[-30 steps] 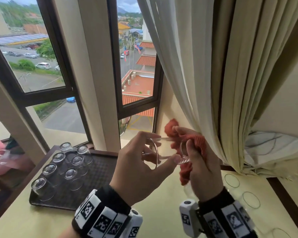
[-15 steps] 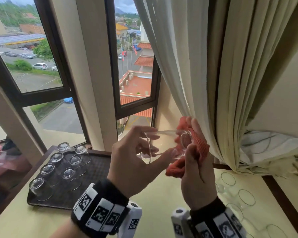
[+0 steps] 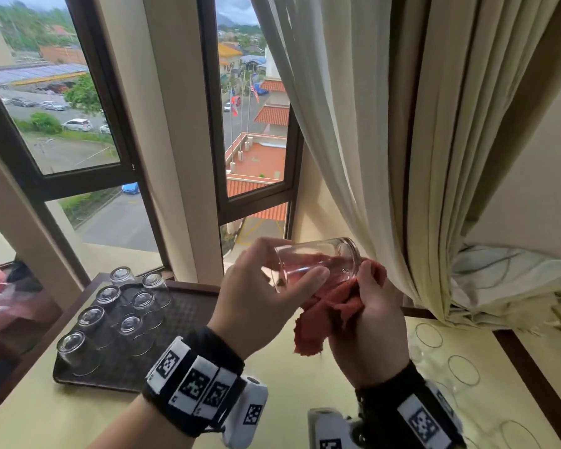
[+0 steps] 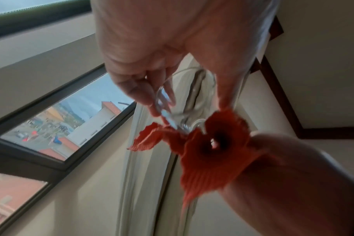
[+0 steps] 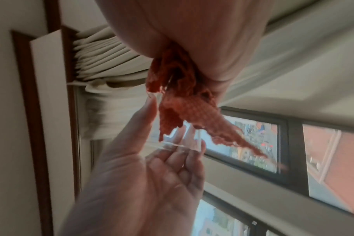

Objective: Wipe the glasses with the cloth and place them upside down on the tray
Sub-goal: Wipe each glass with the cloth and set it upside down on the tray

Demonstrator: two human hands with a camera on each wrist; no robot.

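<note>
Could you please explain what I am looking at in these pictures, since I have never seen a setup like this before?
No robot here: a person wears one camera on the head and one on each wrist. The head view looks down at both hands. The left hand holds a clear glass on its side; the right hand grips a red cloth against it. On the table a dark tray carries seven glasses upside down; more glasses stand at the right. The wrist views show the same glass and cloth from close up, blurred.
</note>
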